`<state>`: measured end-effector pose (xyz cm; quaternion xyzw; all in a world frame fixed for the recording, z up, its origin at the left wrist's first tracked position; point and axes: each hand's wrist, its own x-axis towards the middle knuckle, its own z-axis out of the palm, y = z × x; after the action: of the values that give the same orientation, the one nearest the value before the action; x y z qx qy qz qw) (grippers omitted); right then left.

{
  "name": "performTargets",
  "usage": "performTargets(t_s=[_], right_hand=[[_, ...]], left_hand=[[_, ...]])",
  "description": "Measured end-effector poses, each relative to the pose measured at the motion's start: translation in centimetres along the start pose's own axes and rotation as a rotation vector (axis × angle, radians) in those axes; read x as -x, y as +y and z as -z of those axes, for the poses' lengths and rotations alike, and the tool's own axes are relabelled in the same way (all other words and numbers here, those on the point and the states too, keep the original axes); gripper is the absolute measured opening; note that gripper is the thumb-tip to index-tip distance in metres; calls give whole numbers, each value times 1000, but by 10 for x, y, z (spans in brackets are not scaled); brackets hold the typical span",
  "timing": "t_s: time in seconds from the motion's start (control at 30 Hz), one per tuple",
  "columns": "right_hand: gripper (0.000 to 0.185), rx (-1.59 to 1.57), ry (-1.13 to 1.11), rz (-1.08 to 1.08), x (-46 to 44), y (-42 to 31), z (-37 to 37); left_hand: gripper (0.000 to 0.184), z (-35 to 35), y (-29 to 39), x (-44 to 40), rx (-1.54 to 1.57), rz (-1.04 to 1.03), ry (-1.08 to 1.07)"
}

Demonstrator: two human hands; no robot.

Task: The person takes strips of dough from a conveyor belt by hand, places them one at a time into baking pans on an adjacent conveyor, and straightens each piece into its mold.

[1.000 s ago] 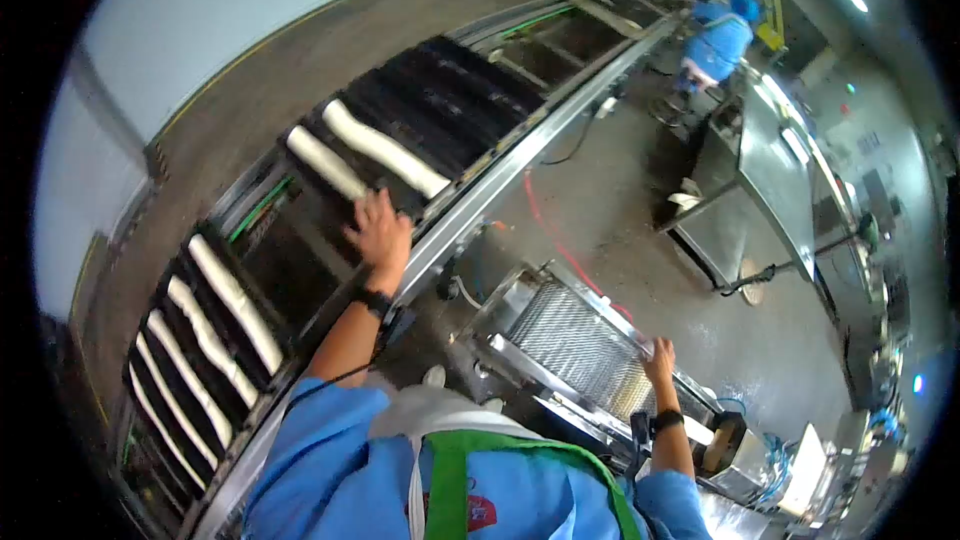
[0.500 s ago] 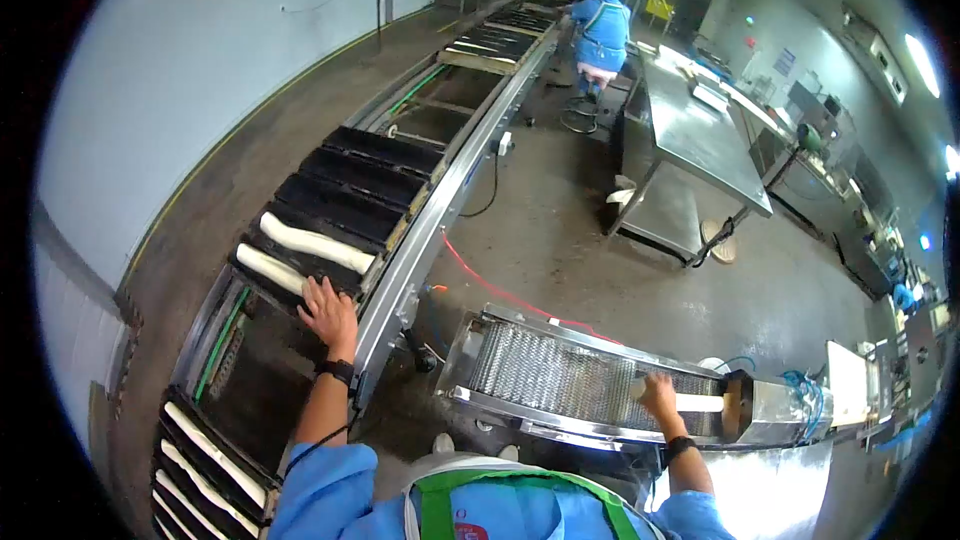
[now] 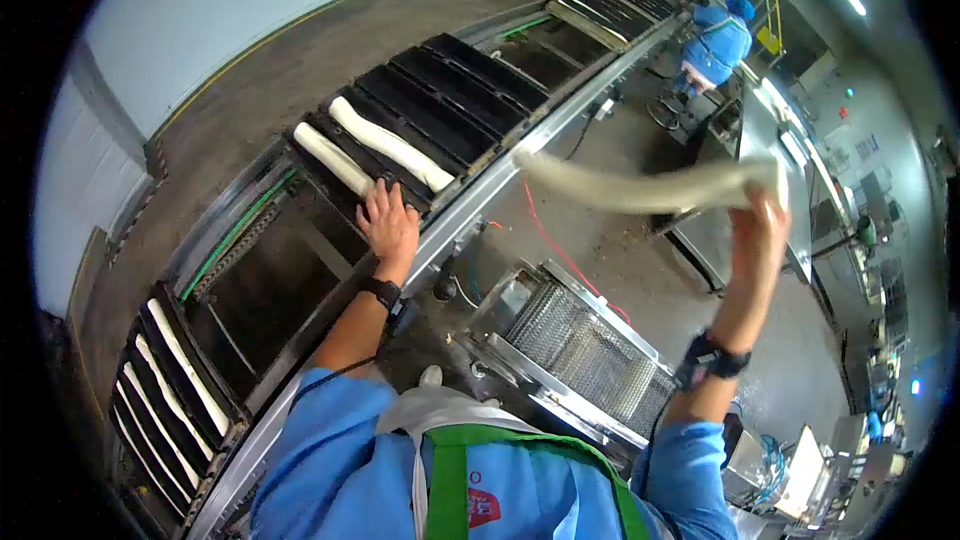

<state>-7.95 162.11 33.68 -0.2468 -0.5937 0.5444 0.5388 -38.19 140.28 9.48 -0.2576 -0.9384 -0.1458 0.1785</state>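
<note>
My right hand (image 3: 762, 220) is raised over the floor and grips one end of a long pale dough strip (image 3: 640, 190), which is smeared by motion and stretches left toward the conveyor. My left hand (image 3: 390, 225) lies with fingers spread at the near end of a dough strip (image 3: 332, 158) in a black multi-groove baking tray (image 3: 440, 105). Beside that strip, a second dough strip (image 3: 388, 144) lies in the adjoining groove. The tray's farther grooves hold nothing.
The tray sits on a long conveyor (image 3: 590, 85). Another black tray (image 3: 215, 390) with several dough strips lies at lower left. A short mesh belt (image 3: 590, 350) stands before me. A co-worker (image 3: 718, 45) in blue is farther along, near a steel table (image 3: 760, 130).
My right hand has lifted the dough strip off the mesh belt and swung it up and left toward the tray. My left hand still rests at the tray. The view has turned.
</note>
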Motion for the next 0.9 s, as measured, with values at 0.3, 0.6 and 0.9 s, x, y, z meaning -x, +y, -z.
performTargets(t_s=[0.3,0.6,0.9], right_hand=[[56,251,-584,-533,-28,231,-157],[65,1377,-608,-274,108,304,132],[52,1659,-71,-1073,324,201,356]], left_hand=[[37,-15,-10,-1,12,-6,43],[39,-13,-2,-3,63,-21,-9],[35,-20,6,-2,4,-65,62]])
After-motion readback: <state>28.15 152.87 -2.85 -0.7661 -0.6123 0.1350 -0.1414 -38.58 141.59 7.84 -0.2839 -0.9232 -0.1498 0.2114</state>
